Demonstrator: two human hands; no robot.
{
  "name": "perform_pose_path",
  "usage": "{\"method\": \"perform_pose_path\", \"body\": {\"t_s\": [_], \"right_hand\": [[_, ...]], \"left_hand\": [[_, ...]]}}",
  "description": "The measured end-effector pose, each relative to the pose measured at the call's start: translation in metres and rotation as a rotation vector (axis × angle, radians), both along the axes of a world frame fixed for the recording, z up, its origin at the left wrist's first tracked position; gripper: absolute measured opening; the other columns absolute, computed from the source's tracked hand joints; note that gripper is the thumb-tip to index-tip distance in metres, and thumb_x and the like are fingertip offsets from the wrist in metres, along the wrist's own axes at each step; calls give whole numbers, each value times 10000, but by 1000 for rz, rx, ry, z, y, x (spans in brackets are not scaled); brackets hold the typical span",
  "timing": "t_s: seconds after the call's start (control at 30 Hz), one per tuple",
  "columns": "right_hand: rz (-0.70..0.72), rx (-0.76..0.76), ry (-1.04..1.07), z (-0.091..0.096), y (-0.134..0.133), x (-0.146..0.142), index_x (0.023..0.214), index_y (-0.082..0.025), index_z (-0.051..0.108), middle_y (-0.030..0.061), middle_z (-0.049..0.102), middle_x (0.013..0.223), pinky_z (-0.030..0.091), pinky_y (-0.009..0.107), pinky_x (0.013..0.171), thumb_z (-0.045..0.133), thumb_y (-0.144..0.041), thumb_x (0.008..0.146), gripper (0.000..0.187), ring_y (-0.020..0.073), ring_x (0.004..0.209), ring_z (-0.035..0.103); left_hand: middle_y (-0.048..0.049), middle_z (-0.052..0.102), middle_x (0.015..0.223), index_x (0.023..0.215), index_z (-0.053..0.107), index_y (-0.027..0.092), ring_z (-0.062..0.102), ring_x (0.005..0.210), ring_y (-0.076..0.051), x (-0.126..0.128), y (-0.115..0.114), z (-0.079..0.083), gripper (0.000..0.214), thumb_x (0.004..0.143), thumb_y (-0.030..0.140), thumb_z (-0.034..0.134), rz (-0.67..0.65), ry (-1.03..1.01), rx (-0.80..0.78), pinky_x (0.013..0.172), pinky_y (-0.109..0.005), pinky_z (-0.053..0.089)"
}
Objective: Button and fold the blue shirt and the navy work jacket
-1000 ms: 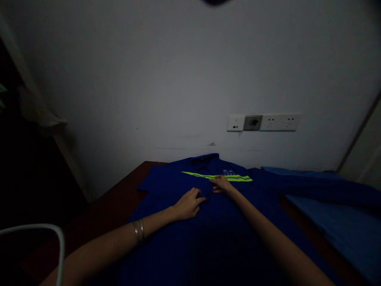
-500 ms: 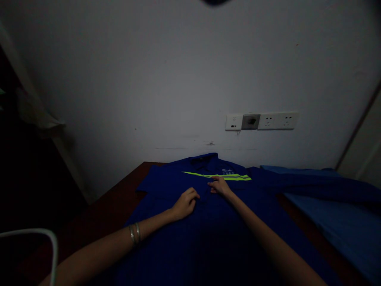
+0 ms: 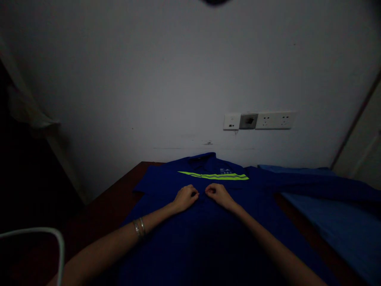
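Note:
A dark blue work shirt (image 3: pixel 169 226) lies spread face up, collar toward the wall, with a yellow-green and grey reflective strip (image 3: pixel 226 176) across its chest. Just below the strip, my left hand (image 3: pixel 185 199) has its thumb and fingers closed at the shirt's front opening. My right hand (image 3: pixel 219 195) faces it from the other side of the opening, its fingertips pinched on the cloth, with a small gap between the two hands. In this dim light, any button between the fingertips is too small to make out.
The shirt rests on a dark red-brown table (image 3: pixel 119 192) against a pale wall (image 3: pixel 143 79). Lighter blue cloth (image 3: pixel 315 210) lies under the right sleeve. Wall sockets (image 3: pixel 274 120) sit above the table. A white curved tube (image 3: pixel 44 230) stands at lower left.
My right hand has drawn down from the reflective strip, its extended fingers now curled into a pinch. My left hand has shifted slightly up, its fingers also closed. The view has moved a little.

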State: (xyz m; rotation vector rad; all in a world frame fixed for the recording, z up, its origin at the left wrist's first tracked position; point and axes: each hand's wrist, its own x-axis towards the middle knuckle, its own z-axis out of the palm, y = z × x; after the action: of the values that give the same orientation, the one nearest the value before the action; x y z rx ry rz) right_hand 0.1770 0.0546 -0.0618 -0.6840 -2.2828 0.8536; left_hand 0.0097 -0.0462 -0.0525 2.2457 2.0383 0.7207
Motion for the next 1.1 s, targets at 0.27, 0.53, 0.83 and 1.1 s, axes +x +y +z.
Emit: {"method": "perform_pose_path", "body": {"t_s": [0.27, 0.53, 0.83, 1.1], "right_hand": [[173, 208, -122, -6, -21, 17, 850, -176, 679, 37, 581, 844, 409, 229, 705, 485, -66, 692, 273, 127, 762, 540], [121, 123, -88, -9, -22, 16, 918, -178, 688, 48, 603, 875, 424, 234, 722, 473, -55, 675, 347, 128, 753, 553], [-78, -278, 94, -3, -15, -1, 874, -139, 685, 16, 626, 649, 368, 188, 453, 489, -246, 748, 257, 111, 533, 519], [-71, -448, 48, 5, -20, -20, 946, -87, 645, -62, 494, 363, 238, 175, 321, 504, -253, 767, 283, 58, 272, 336]], "left_hand": [[-59, 616, 925, 823, 669, 178, 576, 834, -179, 16, 37, 5, 229, 721, 364, 583, 135, 62, -105, 683, -244, 422], [-16, 623, 662, 676, 660, 149, 555, 646, -130, 9, 48, 9, 111, 690, 229, 584, 184, -244, -215, 582, -219, 390], [59, 436, 470, 791, 616, 125, 367, 384, -53, -11, 32, 4, 168, 711, 257, 548, 144, -938, -362, 383, -173, 265], [67, 423, 490, 794, 586, 135, 357, 397, -47, -11, 28, 3, 226, 680, 329, 587, 104, -1057, -297, 379, -167, 219]]}}
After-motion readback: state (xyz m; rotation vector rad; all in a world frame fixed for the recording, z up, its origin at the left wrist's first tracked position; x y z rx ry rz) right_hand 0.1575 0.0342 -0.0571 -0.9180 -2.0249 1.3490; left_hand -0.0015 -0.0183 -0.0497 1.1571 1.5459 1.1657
